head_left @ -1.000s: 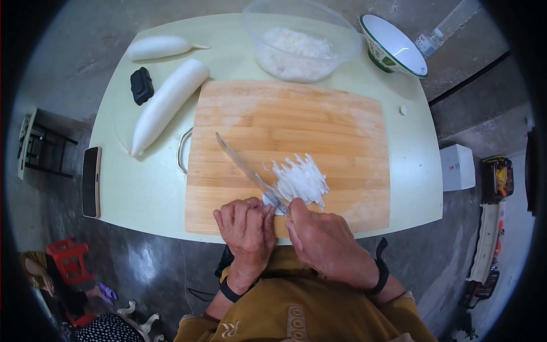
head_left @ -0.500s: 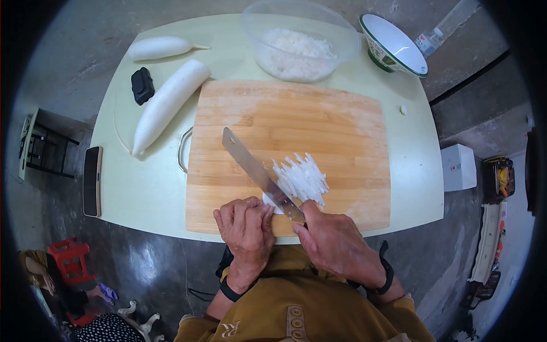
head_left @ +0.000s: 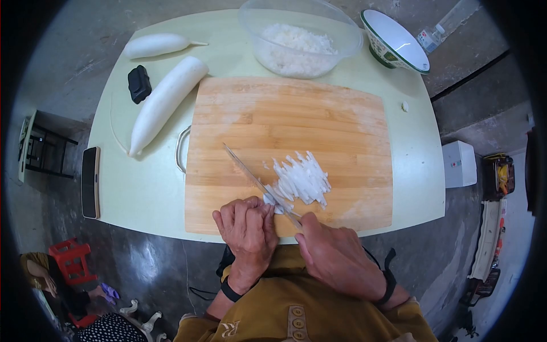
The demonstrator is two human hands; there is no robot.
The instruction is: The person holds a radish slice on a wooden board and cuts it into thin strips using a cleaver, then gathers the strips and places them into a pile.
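Observation:
My right hand (head_left: 336, 253) is closed round the handle of a kitchen knife (head_left: 249, 174), its blade slanting up and left over the wooden cutting board (head_left: 285, 114). My left hand (head_left: 246, 228) has its fingers curled on a small white piece of radish (head_left: 269, 199) at the board's front edge. The blade is right beside those fingertips and across the piece. Just beyond the blade lies a pile of white radish strips (head_left: 305, 178). Most of the held piece is hidden by fingers and knife.
A clear plastic bowl (head_left: 256, 51) with shredded radish stands behind the board. Two whole white radishes, one large (head_left: 168, 105) and one small (head_left: 156, 45), a black case (head_left: 139, 84) and a phone (head_left: 90, 182) lie left. A white bowl with green rim (head_left: 393, 40) sits back right.
The knife has turned from showing its broad side to nearly edge-up, its tip lower. A few more strips lie beside the blade. My left hand has barely moved.

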